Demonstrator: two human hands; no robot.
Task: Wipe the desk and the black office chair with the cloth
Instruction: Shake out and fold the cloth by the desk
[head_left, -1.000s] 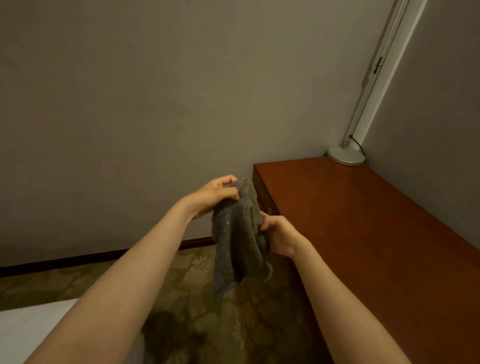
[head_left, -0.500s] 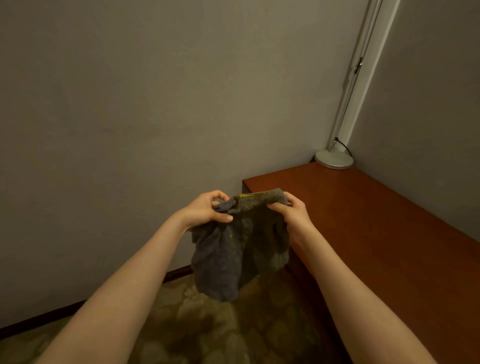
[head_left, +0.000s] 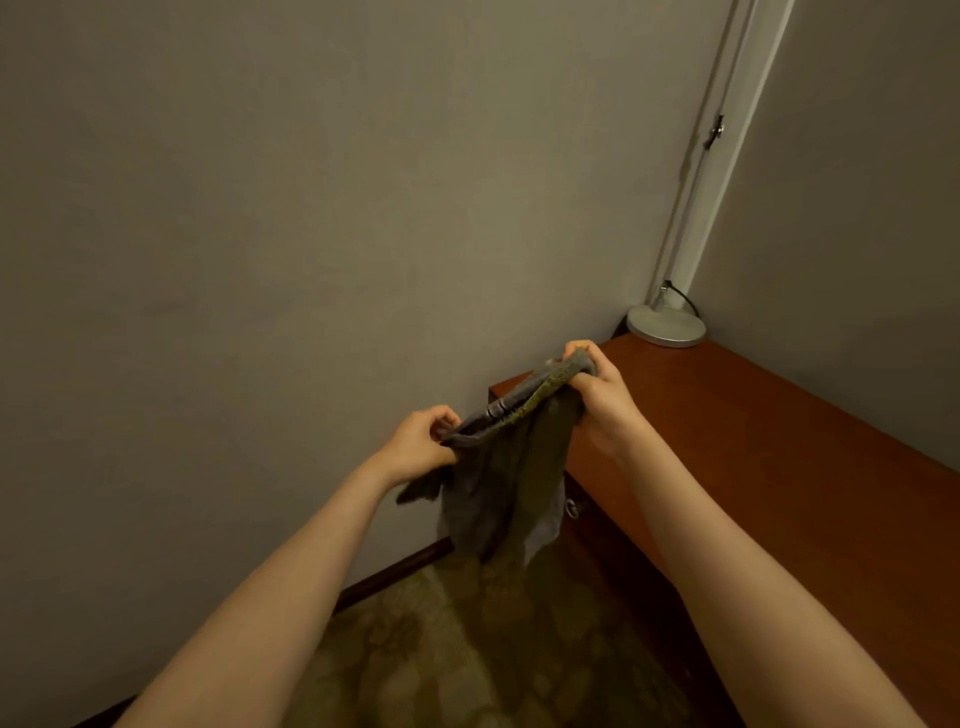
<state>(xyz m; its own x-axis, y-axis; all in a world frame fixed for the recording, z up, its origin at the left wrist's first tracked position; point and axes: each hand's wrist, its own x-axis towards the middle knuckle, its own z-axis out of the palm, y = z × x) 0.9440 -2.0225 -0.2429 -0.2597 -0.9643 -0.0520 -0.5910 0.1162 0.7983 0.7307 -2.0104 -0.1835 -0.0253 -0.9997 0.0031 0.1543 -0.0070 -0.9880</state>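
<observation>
A grey cloth (head_left: 506, 478) hangs in the air between both hands, its top edge stretched taut. My left hand (head_left: 423, 441) pinches the lower left corner of that edge. My right hand (head_left: 597, 387) grips the higher right corner, above the near left corner of the red-brown wooden desk (head_left: 769, 447). The rest of the cloth droops toward the floor beside the desk's left end. The black office chair is out of view.
A round silver lamp base (head_left: 666, 325) with a black cord stands on the desk's far corner, its white stem rising along the wall. Grey walls close in the left and back. Patterned carpet (head_left: 467, 649) covers the floor below.
Both hands have pulled apart and spread the cloth's top edge. My right hand rose and moved right over the desk corner; the cloth went from bunched to stretched.
</observation>
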